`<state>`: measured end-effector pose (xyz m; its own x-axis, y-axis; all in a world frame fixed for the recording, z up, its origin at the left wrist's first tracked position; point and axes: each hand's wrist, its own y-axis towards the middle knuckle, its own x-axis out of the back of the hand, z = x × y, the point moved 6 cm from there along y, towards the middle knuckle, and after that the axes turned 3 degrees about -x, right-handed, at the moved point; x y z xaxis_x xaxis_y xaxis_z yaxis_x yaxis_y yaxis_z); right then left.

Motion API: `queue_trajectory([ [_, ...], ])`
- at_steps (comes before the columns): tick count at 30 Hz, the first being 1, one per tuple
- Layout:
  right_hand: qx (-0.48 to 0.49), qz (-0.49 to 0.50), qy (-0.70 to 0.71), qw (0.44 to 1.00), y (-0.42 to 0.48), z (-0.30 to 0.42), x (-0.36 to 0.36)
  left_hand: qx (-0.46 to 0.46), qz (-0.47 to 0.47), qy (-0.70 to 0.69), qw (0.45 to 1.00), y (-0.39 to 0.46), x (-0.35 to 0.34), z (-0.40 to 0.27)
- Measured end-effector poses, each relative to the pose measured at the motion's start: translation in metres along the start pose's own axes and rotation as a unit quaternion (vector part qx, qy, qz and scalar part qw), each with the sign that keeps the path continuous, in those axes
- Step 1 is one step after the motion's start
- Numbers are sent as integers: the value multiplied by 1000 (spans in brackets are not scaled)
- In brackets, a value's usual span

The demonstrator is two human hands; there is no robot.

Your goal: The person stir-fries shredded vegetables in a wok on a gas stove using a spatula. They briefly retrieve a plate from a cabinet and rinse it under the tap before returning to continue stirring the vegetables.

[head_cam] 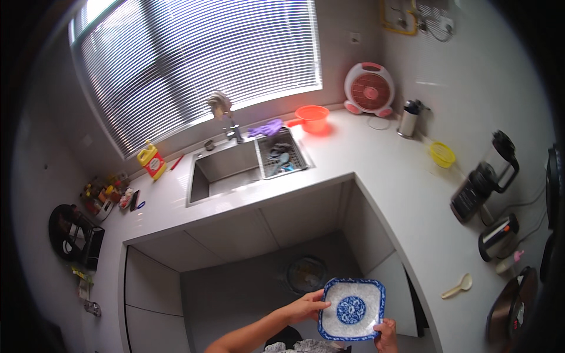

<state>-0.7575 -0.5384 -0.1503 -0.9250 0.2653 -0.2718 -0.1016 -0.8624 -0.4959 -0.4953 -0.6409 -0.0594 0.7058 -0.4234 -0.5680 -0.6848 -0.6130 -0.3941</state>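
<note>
A square plate [331,300] with a blue patterned rim and a round blue floral centre is held up in front of my body, over the floor. My left hand [307,305] grips its left edge, thumb on the upper face and fingers underneath. At the lower right corner, my right hand [386,334] pinches the rim with the thumb on top. The plate's face is bare and turned up towards me. Its underside is hidden.
Ahead is a steel sink [229,170] with a drying basket [282,154] of utensils. A cabinet door [390,287] stands ajar at right. On the right counter lie a spoon [458,286], an electric kettle [498,238] and a blender [476,189]. A bin [306,274] sits on the floor.
</note>
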Motion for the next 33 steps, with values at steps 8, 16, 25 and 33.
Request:
queue_trajectory([
  [8,26,153,14,988,65,57,-276,-174,-213,-27,961,-129,164,-97],
  [16,207,213,-166,940,168,144,-485,-338,-346,-120,867,-204,311,-176],
  [25,174,373,-212,886,398,181,-721,-389,-401,-155,815,-205,407,-288],
  [33,199,309,-292,883,577,204,-872,-350,-446,-147,811,-148,504,-374],
])
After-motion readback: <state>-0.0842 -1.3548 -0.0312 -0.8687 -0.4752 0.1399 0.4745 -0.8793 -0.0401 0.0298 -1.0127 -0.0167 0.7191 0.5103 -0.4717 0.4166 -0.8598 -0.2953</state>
